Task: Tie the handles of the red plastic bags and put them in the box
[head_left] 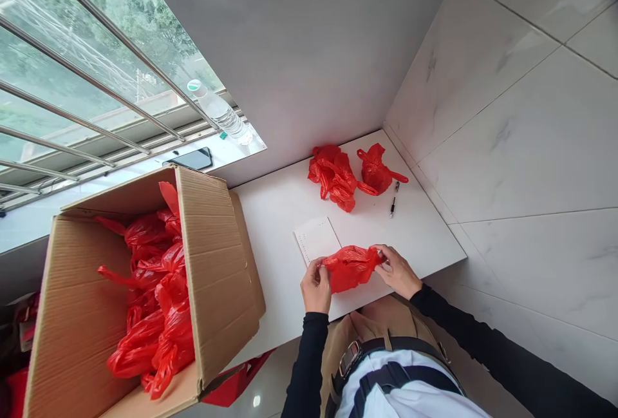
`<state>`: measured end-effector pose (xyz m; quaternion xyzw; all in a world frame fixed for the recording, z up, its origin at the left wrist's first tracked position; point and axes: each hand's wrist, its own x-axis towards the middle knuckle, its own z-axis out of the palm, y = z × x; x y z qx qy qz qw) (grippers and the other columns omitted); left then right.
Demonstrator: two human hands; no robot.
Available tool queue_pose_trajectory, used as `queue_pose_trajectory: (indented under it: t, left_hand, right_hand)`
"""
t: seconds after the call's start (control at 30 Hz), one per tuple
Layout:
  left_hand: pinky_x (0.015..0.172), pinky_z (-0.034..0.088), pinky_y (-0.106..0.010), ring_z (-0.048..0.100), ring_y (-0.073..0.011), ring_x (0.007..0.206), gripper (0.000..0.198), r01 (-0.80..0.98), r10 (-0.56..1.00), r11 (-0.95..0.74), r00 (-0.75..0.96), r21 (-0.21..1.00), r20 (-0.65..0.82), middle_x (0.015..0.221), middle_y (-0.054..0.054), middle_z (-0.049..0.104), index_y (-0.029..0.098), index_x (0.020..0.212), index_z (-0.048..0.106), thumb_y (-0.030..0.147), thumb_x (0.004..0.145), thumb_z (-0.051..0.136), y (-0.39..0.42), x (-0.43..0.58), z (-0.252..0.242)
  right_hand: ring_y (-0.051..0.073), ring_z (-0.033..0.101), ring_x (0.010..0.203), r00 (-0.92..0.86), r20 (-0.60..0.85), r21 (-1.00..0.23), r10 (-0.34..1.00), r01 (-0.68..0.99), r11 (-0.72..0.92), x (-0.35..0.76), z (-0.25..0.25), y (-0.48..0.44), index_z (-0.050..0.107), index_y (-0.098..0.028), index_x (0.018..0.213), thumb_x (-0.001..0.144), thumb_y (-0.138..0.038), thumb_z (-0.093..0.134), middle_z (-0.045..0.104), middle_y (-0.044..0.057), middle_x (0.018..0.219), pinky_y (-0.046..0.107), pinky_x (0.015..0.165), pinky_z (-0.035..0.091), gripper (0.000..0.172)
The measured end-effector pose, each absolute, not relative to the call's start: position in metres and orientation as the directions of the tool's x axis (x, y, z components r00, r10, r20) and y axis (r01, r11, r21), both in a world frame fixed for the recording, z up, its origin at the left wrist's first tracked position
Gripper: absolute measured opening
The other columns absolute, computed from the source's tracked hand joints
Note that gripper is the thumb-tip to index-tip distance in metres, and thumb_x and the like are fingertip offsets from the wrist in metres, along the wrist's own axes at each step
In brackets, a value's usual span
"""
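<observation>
Between my two hands a red plastic bag [352, 268] is stretched sideways above the front edge of the white table [270, 257]. My left hand [317, 284] pinches its left end, and my right hand [396, 271] grips the right end by the gathered corner. Just behind the bag lies a white notepad [316, 237], partly covered by it. Farther back on the table rest a crumpled heap of red plastic bags [333, 174] and a smaller red bag [377, 170] with its handles spread. A pen [393, 205] lies near that smaller bag.
An open cardboard box [219, 270] at the left holds several knotted red bags [154, 302]. On the windowsill are a phone [194, 158] and a clear water bottle [224, 115], beside metal window bars. Tiled wall [531, 147] borders the table on the right.
</observation>
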<state>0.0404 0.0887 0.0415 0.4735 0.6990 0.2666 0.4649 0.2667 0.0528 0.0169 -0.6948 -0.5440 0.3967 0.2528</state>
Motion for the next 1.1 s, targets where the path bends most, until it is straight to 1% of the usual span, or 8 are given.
queue_pose_trajectory:
  t: [0.1, 0.2, 0.33, 0.47, 0.67, 0.77, 0.97, 1.1]
  left_hand:
    - [0.063, 0.049, -0.027, 0.062, -0.0175, 0.072, 0.03, 0.294, 0.887, 0.459, -0.105, 0.838, -0.449, 0.075, -0.002, 0.064, 0.021, 0.078, 0.059, 0.044, 0.091, 0.044, 0.087, 0.041, 0.049]
    - [0.06, 0.047, -0.025, 0.056, -0.0143, 0.064, 0.027, 0.23, 0.862, 0.507, -0.151, 0.831, -0.484, 0.067, 0.003, 0.055, 0.022, 0.071, 0.049, 0.044, 0.083, 0.059, 0.089, 0.042, 0.05]
    - [0.062, 0.05, -0.027, 0.06, -0.014, 0.062, 0.029, 0.155, 0.831, 0.551, -0.19, 0.82, -0.523, 0.068, 0.005, 0.056, 0.021, 0.093, 0.053, 0.033, 0.072, 0.069, 0.091, 0.036, 0.05]
    - [0.068, 0.055, -0.032, 0.065, -0.016, 0.067, 0.052, 0.057, 0.795, 0.597, -0.179, 0.8, -0.58, 0.071, 0.003, 0.06, 0.018, 0.116, 0.049, 0.039, 0.073, 0.068, 0.087, 0.034, 0.063]
    - [0.046, 0.046, -0.026, 0.052, -0.0125, 0.045, 0.059, 0.057, 0.757, 0.653, -0.092, 0.755, -0.647, 0.059, 0.005, 0.057, 0.013, 0.12, 0.053, 0.053, 0.077, 0.063, 0.085, 0.041, 0.087]
    - [0.039, 0.032, -0.022, 0.037, -0.0084, 0.036, 0.048, 0.143, 0.758, 0.652, -0.092, 0.745, -0.646, 0.049, 0.01, 0.045, 0.014, 0.111, 0.061, 0.047, 0.077, 0.066, 0.083, 0.04, 0.091]
    - [0.047, 0.028, -0.021, 0.037, -0.0082, 0.048, 0.017, 0.206, 0.776, 0.63, -0.139, 0.748, -0.615, 0.048, 0.005, 0.048, 0.017, 0.058, 0.062, 0.027, 0.065, 0.074, 0.079, 0.036, 0.086]
    - [0.054, 0.036, -0.023, 0.047, -0.0112, 0.055, 0.022, 0.088, 0.779, 0.625, -0.131, 0.776, -0.613, 0.056, 0.002, 0.054, 0.017, 0.062, 0.063, 0.036, 0.071, 0.07, 0.086, 0.044, 0.084]
  right_hand:
    - [0.024, 0.058, 0.1, 0.049, -0.239, -0.785, 0.97, 0.578, -0.223, 0.261, 0.03, 0.057, 0.061, -0.025, 0.105, 0.084, -0.033, 0.061, 0.061, 0.005, 0.101, 0.041, 0.093, 0.048, 0.022]
    - [0.022, 0.058, 0.095, 0.022, -0.208, -0.797, 0.978, 0.575, -0.183, 0.257, 0.039, 0.064, 0.059, -0.024, 0.089, 0.092, -0.038, 0.054, 0.061, 0.004, 0.094, 0.038, 0.089, 0.048, 0.015]
    - [0.022, 0.059, 0.085, 0.082, -0.172, -0.8, 0.982, 0.569, -0.188, 0.259, 0.047, 0.069, 0.054, -0.023, 0.088, 0.096, -0.035, 0.048, 0.061, 0.006, 0.089, 0.037, 0.082, 0.051, 0.016]
    - [0.026, 0.058, 0.101, 0.177, -0.103, -0.8, 0.979, 0.57, -0.187, 0.25, 0.07, 0.065, 0.053, -0.021, 0.106, 0.096, -0.031, 0.046, 0.061, 0.013, 0.106, 0.044, 0.094, 0.048, 0.016]
    - [0.018, 0.064, 0.102, -0.325, -0.385, -0.708, 0.864, 0.704, -0.051, 0.209, 0.074, 0.084, 0.061, -0.021, 0.114, 0.1, -0.016, 0.039, 0.068, 0.006, 0.109, 0.033, 0.092, 0.051, 0.027]
    - [0.019, 0.066, 0.094, -0.248, -0.545, -0.563, 0.801, 0.816, -0.131, 0.209, 0.044, 0.096, 0.064, -0.015, 0.11, 0.098, -0.025, 0.055, 0.068, 0.006, 0.105, 0.038, 0.086, 0.055, 0.018]
    - [0.023, 0.063, 0.106, -0.115, -0.645, -0.376, 0.755, 0.908, -0.183, 0.228, 0.012, 0.095, 0.061, -0.015, 0.121, 0.095, -0.035, 0.063, 0.062, 0.01, 0.123, 0.044, 0.091, 0.055, 0.033]
    - [0.021, 0.065, 0.102, -0.103, -0.61, -0.397, 0.786, 0.898, -0.191, 0.221, 0.005, 0.089, 0.062, -0.016, 0.12, 0.096, -0.036, 0.062, 0.064, 0.009, 0.12, 0.041, 0.088, 0.056, 0.031]
